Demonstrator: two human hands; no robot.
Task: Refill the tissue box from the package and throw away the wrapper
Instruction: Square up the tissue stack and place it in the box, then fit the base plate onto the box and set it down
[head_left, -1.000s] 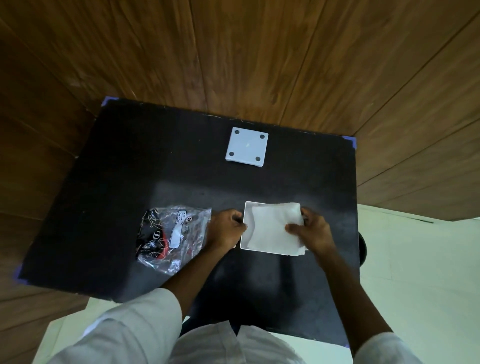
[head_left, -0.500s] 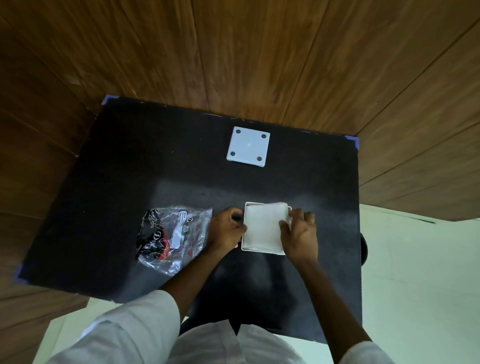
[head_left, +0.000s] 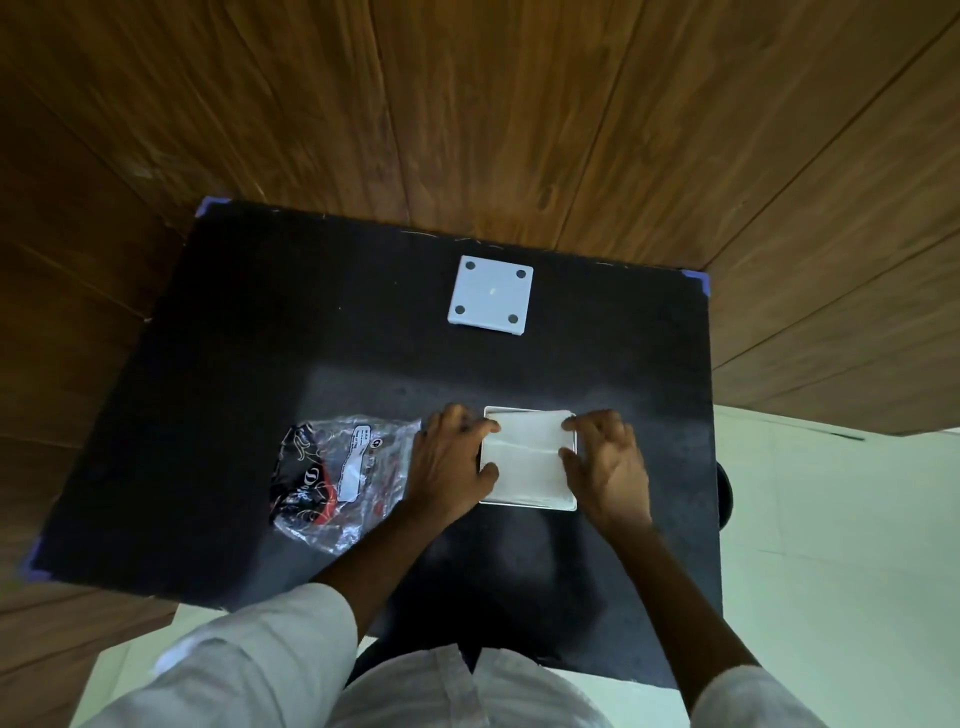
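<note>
A white square tissue box (head_left: 569, 504) sits open on the black table (head_left: 260, 338), with white tissues (head_left: 527, 457) lying flat inside it. My left hand (head_left: 452, 462) rests on the box's left edge, fingertips on the tissues. On the right edge my right hand (head_left: 605, 462) presses down with spread fingers on the tissues. The crumpled clear plastic wrapper (head_left: 340, 478), printed black, red and white, lies just left of my left hand.
The box's white square lid (head_left: 491, 297) with dark dots at its corners lies toward the table's far edge. Wooden wall panels stand behind and left of the table. A pale floor shows to the right.
The tissues that stuck out over the box's right side now lie within it. My right hand moved from the right corner onto the top, and my left hand opened onto the tissues.
</note>
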